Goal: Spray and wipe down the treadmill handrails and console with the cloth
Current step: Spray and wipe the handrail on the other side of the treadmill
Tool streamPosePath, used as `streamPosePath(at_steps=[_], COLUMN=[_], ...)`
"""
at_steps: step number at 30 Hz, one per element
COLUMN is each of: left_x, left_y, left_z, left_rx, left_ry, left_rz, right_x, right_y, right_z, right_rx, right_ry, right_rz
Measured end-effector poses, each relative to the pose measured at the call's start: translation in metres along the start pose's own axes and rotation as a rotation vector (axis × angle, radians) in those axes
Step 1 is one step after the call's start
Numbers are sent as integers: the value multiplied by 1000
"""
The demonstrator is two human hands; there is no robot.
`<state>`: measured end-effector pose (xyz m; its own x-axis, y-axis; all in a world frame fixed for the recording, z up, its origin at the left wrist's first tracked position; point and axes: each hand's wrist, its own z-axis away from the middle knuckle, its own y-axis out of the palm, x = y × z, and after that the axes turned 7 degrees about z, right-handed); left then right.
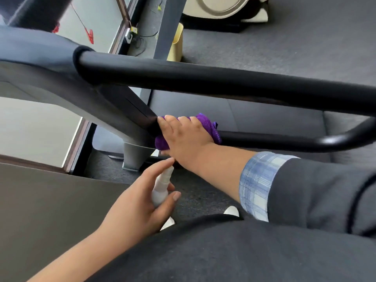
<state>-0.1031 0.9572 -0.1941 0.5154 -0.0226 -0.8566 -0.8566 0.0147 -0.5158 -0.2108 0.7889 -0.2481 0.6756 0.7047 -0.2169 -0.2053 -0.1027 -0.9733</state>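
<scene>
A thick black upper handrail (203,78) crosses the view from the grey console housing (30,58) at the left. Below it runs a thinner black lower rail (284,139) that curves up at the right. My right hand (183,135) grips a purple cloth (205,123) wrapped around the lower rail where it meets the dark upright (130,110). My left hand (140,202) holds a small white spray bottle (161,188) just below, nozzle pointing up toward the cloth, index finger stretched over its top.
The dark treadmill deck (40,210) lies at the lower left. Grey carpet (284,37) covers the floor. A yellow bin (176,45) stands behind a dark post, cables lie near the window frame, and a white machine base (223,9) sits at the top.
</scene>
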Motion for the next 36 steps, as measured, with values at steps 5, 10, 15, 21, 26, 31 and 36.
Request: streamPosePath(at_steps=[5,10,15,21,26,31,36], left_x=[-5,-16,-18,-18,-6,11,23], left_y=[-4,13,24,13,-7,-28,-46], left_z=[-17,-37,-44,-46,-42,-32,-21], left_rx=[99,292,359,359,331,292,277], left_ry=[96,224,287,325,271,208,161], left_rz=[33,32,30,-2,-7,-23,-35], right_x=[-18,-66,-126,-150,-127,-86,-14], right_y=[-10,-7,-2,1,5,4,0], right_z=[21,71,141,182,160,117,54], right_rx=[54,71,83,22,-88,-68,-88], right_ry=[30,176,415,606,672,599,511], right_rz=[-18,-64,-77,-67,-162,-180,-162])
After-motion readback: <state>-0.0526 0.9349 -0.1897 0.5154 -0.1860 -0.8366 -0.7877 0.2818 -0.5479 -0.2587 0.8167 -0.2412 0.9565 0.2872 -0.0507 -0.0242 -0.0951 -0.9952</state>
